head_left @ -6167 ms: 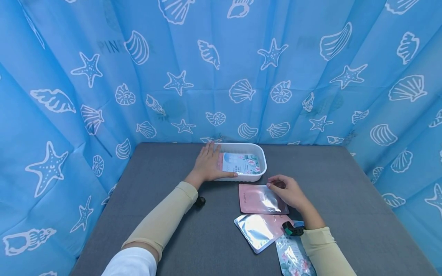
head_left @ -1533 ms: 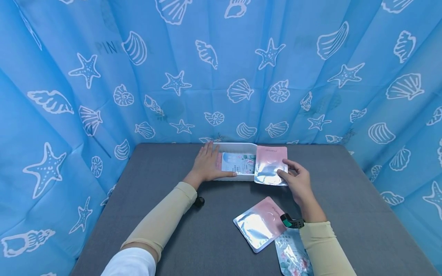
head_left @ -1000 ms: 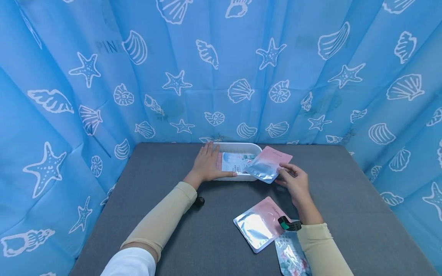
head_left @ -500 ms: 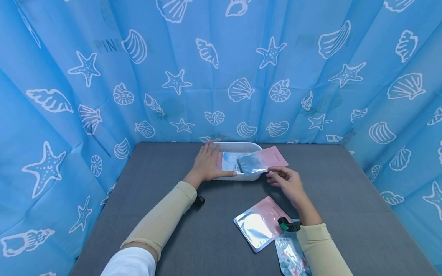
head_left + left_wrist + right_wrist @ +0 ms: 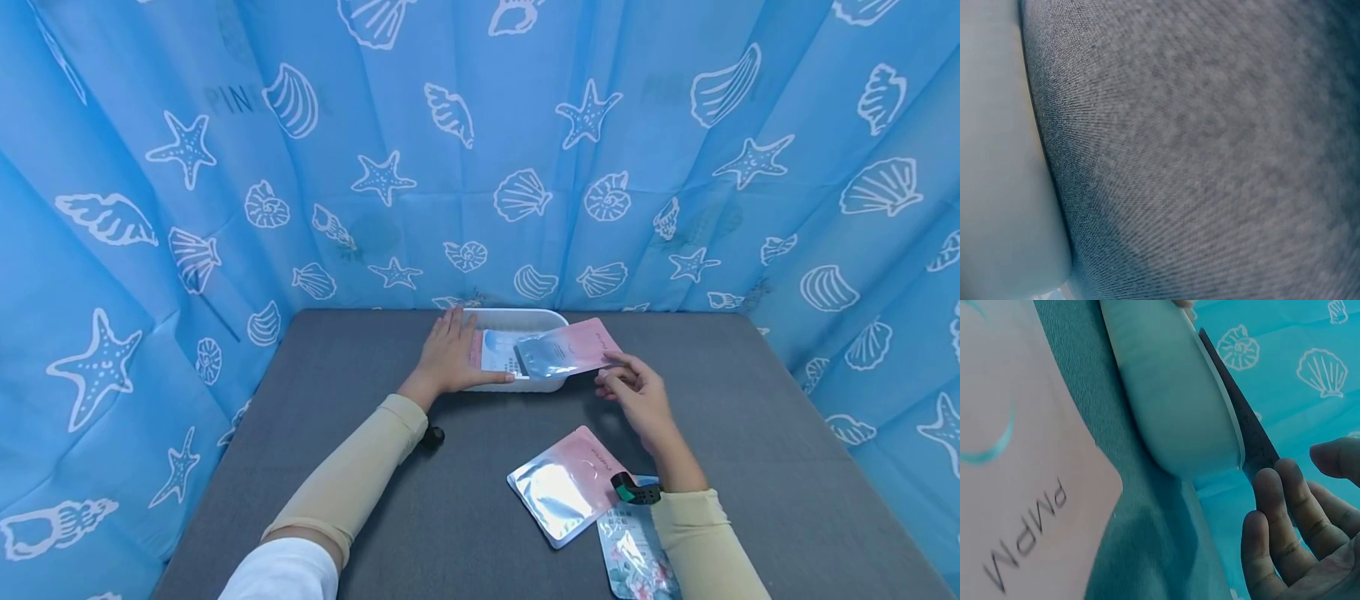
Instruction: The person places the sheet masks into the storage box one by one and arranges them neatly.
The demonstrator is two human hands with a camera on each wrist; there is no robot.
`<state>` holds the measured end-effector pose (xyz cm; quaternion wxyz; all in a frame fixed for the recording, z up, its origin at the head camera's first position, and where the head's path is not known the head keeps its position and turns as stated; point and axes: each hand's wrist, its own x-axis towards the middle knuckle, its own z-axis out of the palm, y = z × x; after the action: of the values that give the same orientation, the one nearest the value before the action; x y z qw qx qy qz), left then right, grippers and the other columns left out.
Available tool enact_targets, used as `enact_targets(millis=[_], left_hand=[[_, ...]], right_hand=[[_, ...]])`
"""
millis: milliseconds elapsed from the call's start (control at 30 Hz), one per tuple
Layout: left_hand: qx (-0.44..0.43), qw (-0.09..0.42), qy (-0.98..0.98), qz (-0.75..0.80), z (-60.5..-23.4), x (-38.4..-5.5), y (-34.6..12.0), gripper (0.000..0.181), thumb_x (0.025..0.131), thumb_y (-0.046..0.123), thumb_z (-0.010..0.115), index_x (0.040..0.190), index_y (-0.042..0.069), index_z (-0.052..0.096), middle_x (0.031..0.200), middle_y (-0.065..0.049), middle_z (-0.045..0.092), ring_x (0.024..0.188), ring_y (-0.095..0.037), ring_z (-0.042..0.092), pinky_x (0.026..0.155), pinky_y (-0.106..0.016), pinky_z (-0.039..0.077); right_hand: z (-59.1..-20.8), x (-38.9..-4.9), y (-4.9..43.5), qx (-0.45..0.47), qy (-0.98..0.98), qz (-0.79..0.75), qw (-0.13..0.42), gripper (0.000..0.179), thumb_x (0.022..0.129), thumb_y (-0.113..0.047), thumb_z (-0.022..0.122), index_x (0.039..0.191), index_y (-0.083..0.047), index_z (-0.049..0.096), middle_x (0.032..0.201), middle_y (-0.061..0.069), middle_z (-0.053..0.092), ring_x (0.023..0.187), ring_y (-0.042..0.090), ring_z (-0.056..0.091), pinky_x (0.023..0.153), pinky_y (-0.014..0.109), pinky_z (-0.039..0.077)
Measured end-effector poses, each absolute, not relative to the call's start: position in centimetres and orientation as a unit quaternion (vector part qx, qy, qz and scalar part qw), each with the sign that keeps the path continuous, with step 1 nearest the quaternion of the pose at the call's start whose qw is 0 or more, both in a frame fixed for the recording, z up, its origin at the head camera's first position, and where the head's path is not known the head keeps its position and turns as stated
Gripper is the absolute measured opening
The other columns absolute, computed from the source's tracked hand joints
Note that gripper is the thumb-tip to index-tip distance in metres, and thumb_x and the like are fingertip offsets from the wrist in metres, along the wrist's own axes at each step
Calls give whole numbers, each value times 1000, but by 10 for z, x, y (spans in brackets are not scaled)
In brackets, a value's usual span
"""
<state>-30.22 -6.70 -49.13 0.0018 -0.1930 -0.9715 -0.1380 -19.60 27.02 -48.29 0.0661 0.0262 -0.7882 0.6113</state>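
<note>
My left hand [image 5: 446, 358] rests over the left end of a white plastic tray [image 5: 528, 386], fingers extended across it and thumb along the front rim. Inside lies a white-and-blue floral sachet [image 5: 498, 348], partly hidden. A pink-and-silver foil sachet [image 5: 566, 348] slants across the tray's right end, its pink part sticking out past the rim. Beside that outer corner is my right hand [image 5: 636, 396]. In the right wrist view its fingertips [image 5: 1269, 481] touch the edge of the foil sachet [image 5: 1241, 412] from below, while the thumb stands apart.
Nearer on the grey tabletop [image 5: 360, 533] lie another pink-and-silver sachet [image 5: 562, 492] and a floral sachet [image 5: 630, 550], partly under the right wrist. A blue shell-print curtain [image 5: 480, 167] hangs behind. The left wrist view shows mostly grey cloth [image 5: 1210, 156].
My right hand brought the foil sachet from the table to the tray, turned it and laid it over the right end. It has just moved slightly right along it. My left hand stays put.
</note>
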Motion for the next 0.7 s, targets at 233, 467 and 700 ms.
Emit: enact_targets(millis=[233,467,700], left_hand=[[-195,2,-971,-137,-491,-304,-67,142,70,102,54,172,12,13,179,-18,7,167,-39,4,135,-54,8],[-193,-3,-972,-138,-492,-303,-68,143,70,103,53,172,13,10,180,-18,6,167,-37,1,135,-54,7],[-195,1,-971,-135,-492,-303,-68,143,70,103,53,172,12,9,179,-18,6,167,-37,2,135,-54,7]], right_hand=[[-480,-193,282,0,-798,597,83,51,108,-15,62,156,-4,48,112,21,75,91,10,77,81,17,60],[-479,-193,290,-22,-806,586,78,58,109,-19,61,162,-8,40,116,23,74,91,7,74,81,16,59],[-479,-193,289,-29,-813,580,54,61,109,-20,60,163,-7,36,119,23,74,91,5,72,82,15,58]])
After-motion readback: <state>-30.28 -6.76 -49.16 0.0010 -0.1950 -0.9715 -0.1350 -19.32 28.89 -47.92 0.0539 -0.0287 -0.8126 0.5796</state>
